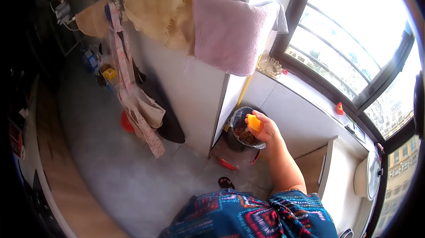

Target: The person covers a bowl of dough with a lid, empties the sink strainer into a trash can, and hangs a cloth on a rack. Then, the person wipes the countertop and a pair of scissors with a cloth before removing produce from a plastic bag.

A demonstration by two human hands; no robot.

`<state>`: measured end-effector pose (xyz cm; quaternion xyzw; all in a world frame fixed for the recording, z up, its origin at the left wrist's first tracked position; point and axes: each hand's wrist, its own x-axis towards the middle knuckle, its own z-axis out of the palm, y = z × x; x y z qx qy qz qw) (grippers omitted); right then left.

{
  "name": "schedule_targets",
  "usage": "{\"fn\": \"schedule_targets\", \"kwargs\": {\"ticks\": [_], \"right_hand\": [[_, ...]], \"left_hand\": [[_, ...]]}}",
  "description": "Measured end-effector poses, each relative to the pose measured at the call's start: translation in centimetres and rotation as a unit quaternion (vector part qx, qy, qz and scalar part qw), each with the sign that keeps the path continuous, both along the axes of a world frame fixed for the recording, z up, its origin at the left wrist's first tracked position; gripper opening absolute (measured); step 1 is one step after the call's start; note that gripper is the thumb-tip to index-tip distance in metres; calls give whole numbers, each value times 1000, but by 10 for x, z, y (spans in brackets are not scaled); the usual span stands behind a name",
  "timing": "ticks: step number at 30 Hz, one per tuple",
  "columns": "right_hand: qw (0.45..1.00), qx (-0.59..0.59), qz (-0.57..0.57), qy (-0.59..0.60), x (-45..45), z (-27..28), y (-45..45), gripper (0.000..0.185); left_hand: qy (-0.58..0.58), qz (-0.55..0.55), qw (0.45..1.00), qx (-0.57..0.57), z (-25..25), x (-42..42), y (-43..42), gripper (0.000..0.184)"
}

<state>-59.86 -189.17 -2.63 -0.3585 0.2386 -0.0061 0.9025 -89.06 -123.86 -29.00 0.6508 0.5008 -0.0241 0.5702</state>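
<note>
My right hand (267, 129) is closed around a small, bright orange piece (254, 122), held between thumb and fingers. The piece looks smooth and flat-sided; its exact kind cannot be made out. Hand and piece are over a dark bin (237, 142) lined with a clear plastic bag. Brown scraps (242, 135) show inside the bin, and part of its rim is hidden behind my hand. My left hand is out of view.
Below the bin is a reddish basin (228, 163). A purple towel (228, 34) and a yellow cloth (155, 14) hang by the wall. To the right are a windowsill (305, 94), a pale counter (343, 171) and a lidded pot (366, 176). An apron (128, 83) hangs at left.
</note>
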Motion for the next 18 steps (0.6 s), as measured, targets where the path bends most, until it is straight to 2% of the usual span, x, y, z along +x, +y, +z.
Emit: {"fn": "schedule_targets", "kwargs": {"ticks": [2, 7, 8, 11, 13, 14, 15, 16, 18], "right_hand": [[997, -19, -77, -8, 3, 5, -26, 31], [964, -38, -255, -63, 9, 31, -101, 35], [959, -55, -268, -81, 7, 39, -114, 35], [947, -93, -295, -92, 12, 48, -158, 37], [885, -350, -289, -104, 18, 42, -191, 37], [841, -432, -295, -139, 28, 29, -216, 32], [805, -500, -290, -134, 34, 26, -232, 24], [756, -582, -277, -113, 43, 22, -244, 23], [635, -737, -225, -53, 56, 14, -251, 23]], "left_hand": [[2, 8, 1000, -11, -1, -5, -11, 25], [-13, -18, 999, -25, 1, -3, -39, 37], [-5, -15, 1000, -5, 0, -3, -45, 32], [11, -100, 987, 122, -15, 17, -51, 18], [19, -194, 948, 251, -34, 26, -53, 15], [12, -269, 904, 332, -44, 32, -53, 17], [-7, -337, 843, 418, -55, 42, -52, 20], [-25, -481, 741, 468, -50, 42, -56, 20], [74, -404, 823, 392, -50, 50, -76, 19]]}}
